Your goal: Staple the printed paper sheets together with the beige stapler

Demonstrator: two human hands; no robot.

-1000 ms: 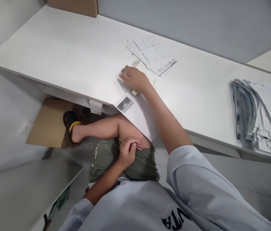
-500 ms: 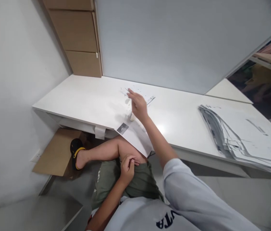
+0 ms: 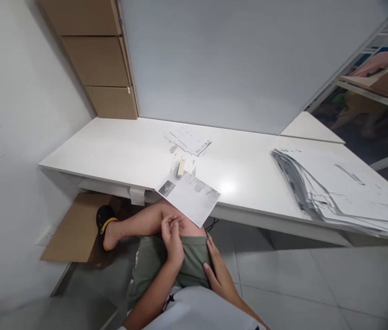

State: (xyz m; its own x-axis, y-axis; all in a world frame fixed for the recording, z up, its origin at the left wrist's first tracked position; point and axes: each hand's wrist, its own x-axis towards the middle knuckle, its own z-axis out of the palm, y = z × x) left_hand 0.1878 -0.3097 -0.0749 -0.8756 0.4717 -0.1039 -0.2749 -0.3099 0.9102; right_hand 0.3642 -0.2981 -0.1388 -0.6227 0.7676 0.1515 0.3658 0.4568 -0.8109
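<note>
My left hand [image 3: 171,233] rests on my raised knee, fingers loosely curled, holding nothing I can see. My right hand [image 3: 215,271] lies flat on my thigh over the green shorts, fingers stretched out and empty. Just above the knee a printed white sheet [image 3: 190,196] hangs over the front edge of the white desk [image 3: 111,151]. A small cream block [image 3: 180,167] like an eraser sits at the sheet's far corner. Both hands are below the desk edge, apart from the sheet.
A small fan of papers [image 3: 189,140] lies further back on the desk. A big spread stack of sheets [image 3: 338,190] covers the right side. Brown drawers [image 3: 94,59] stand at the back left. A cardboard panel [image 3: 75,227] sits under the desk by my sandalled foot [image 3: 106,229].
My right hand has left the sheet and eraser on the desk and come down onto my thigh. The view has tilted up and back. My left hand stays on the knee.
</note>
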